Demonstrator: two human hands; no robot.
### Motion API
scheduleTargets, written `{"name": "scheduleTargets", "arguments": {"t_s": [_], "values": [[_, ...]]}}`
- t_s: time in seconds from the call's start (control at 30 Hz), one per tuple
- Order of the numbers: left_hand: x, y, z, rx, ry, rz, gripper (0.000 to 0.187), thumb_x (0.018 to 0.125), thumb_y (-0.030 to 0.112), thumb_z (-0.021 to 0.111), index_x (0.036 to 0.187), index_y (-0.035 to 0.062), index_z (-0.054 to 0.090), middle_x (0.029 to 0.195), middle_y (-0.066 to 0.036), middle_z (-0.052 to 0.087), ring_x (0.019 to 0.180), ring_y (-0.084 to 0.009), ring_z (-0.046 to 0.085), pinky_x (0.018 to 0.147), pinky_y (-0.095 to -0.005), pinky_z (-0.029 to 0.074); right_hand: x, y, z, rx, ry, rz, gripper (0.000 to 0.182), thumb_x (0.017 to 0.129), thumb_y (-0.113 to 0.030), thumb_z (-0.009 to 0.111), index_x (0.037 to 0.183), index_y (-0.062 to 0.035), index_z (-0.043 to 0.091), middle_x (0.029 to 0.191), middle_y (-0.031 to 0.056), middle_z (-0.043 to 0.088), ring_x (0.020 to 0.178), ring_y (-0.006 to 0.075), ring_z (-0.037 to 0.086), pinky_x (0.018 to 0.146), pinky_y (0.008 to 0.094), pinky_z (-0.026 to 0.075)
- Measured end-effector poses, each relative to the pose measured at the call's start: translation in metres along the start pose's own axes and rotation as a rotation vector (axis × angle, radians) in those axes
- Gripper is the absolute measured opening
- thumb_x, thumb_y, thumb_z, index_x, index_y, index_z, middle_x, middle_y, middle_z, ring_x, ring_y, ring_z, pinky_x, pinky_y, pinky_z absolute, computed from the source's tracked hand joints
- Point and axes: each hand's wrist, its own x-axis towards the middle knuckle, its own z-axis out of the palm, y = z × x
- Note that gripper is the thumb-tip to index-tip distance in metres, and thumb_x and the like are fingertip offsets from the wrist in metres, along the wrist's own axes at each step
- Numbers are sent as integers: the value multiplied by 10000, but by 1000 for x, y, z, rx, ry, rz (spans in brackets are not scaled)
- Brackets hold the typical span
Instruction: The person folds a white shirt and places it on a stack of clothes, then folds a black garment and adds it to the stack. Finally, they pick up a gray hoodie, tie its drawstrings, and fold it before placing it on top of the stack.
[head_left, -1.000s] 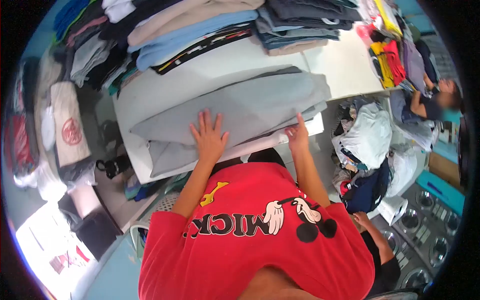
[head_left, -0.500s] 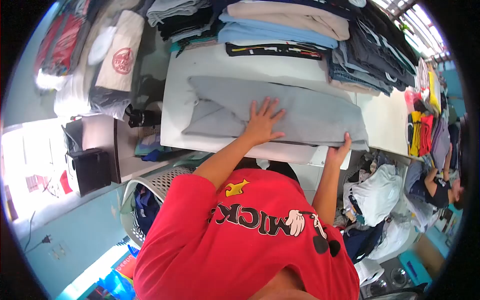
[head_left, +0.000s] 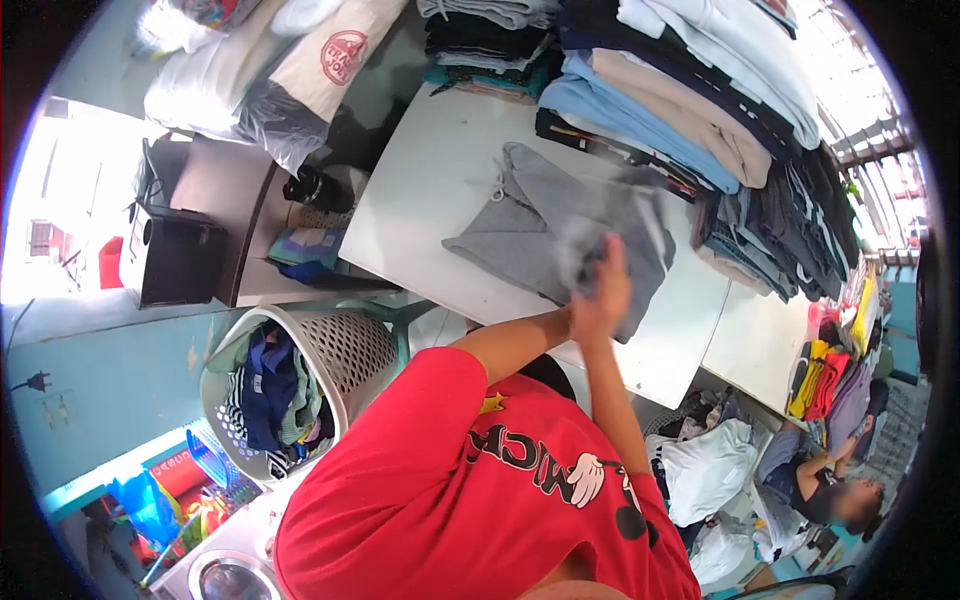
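Grey garment (head_left: 545, 235) is laid on the white desk (head_left: 420, 190), partly folded, with its near edge lifted and blurred by motion. Both hands are seen together at that lifted edge. Right hand (head_left: 608, 290) is closed on the grey cloth, fingers wrapped over the fold. Left hand (head_left: 585, 300) is mostly hidden behind the right one and the cloth; its grip cannot be told, only that it is pressed against the same bunch of fabric. Waist end with a drawstring is seen flat on the desk at the far left of the garment. Stacks of folded clothes (head_left: 690, 110) are lined along the far side of the desk, just beside the garment. A laundry basket (head_left: 345, 350) with dark clothes inside is stood on the floor left of the person, near the desk edge. A black box (head_left: 175, 260) is placed on a low side table. Another person (head_left: 820, 485) is seated low at right, well apart, among heaps of clothes.
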Motion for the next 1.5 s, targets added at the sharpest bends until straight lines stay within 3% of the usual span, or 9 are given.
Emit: {"name": "scheduleTargets", "arguments": {"t_s": [0.27,0.43,0.5,0.6,0.7,0.8,1.07,1.17,1.5], "values": [[-5,-34,10,177,126,-79,389,789,188,429,1148,44,468,1163,-163,468,1123,-271,401,970,-386,270,23,-2,41,-45,-691,60,322,702,-214,639,957,-50,532,1237,137,431,1172,332,359,872,404,377],[-22,-36,17,387,149,-56,343,786,140,435,1107,37,502,1098,-155,522,1063,-289,460,934,-382,328,54,52,-3,-165,-469,45,373,759,-310,572,1059,-96,511,1273,101,399,1187,306,344,953,422,283],[-33,4,9,1093,-157,29,278,782,136,447,1018,43,562,1022,-133,572,976,-274,530,835,-388,407,53,59,2,-407,-273,-110,440,777,-355,543,1142,-118,481,1302,89,370,1192,295,338,980,434,240],[-41,70,-21,580,-541,-292,270,814,149,388,1014,64,548,1033,-125,557,979,-275,519,832,-364,405,44,59,22,-566,-405,-128,539,803,-451,458,1234,-133,408,1346,82,301,1214,284,303,993,497,157],[-77,69,-70,621,310,116,195,757,115,506,928,37,560,932,-113,577,835,-283,548,748,-375,433,43,59,28,-652,-502,-173,624,789,-501,438,1299,-159,322,1380,70,228,1241,285,246,984,528,143],[-81,62,-147,1133,959,-138,320,784,159,519,1067,19,467,914,-145,539,826,-311,530,785,-371,405,45,59,29,-661,-519,-180,618,789,-500,444,1297,-170,322,1386,67,211,1246,289,232,987,529,137],[-68,39,-217,548,691,-1017,762,614,378,708,1164,-60,414,1073,-190,511,959,-281,524,809,-351,412,41,60,32,-688,-513,-158,607,799,-469,455,1310,-181,297,1383,62,215,1243,276,240,990,516,136],[-68,48,-225,120,630,-1017,680,626,322,698,1125,-68,449,983,-172,546,846,-229,555,714,-293,440,40,61,31,-674,-491,-173,600,801,-452,462,1310,-180,298,1380,62,224,1234,275,255,988,514,141],[-57,70,-199,300,741,-543,376,667,204,657,905,-25,477,779,-139,526,721,-217,517,657,-304,412,56,48,34,-527,-434,-361,446,786,-237,502,1216,-154,419,1316,61,340,1161,245,363,922,448,286]]}}
